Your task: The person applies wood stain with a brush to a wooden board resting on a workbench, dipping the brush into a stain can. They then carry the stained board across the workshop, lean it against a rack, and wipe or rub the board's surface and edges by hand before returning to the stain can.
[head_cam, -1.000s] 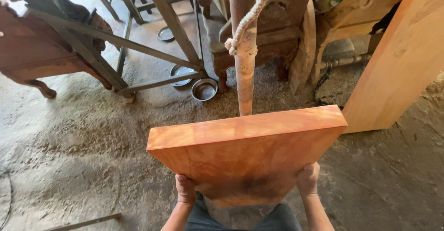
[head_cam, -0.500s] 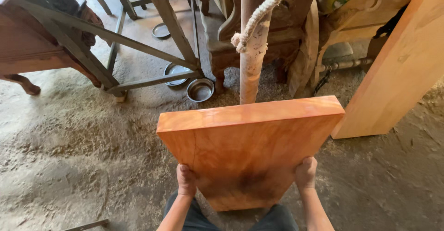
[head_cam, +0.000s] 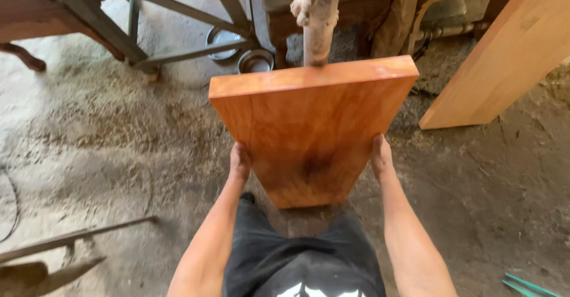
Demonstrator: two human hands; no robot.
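Watching this through the head cam. The step in hand is a plain two-handed carry of the board (head_cam: 309,136), a thick orange-brown slab of wood. It's held out in front of the body, clear of the floor (head_cam: 107,130), far end tipped up and away. The left hand (head_cam: 239,161) is clamped on the left edge and the right hand (head_cam: 381,157) on the right edge, both down near the end closest to the body. Fingers wrap under, so I can't see them, only the thumbs and backs of the hands.

Right behind the far end there's a wooden post (head_cam: 317,32) with a rope (head_cam: 306,6) knotted round it. From this angle I can't tell if the board touches it or just sits in front. A pale plank (head_cam: 504,53) leans off to the right, well apart, and a metal frame (head_cam: 178,53) and a round tin (head_cam: 255,62) sit further back on the left. The ground is all sawdust.

My take: both grips are low on a heavy piece, so any move from here calls for even pressure on both edges and watching that far end around the post.
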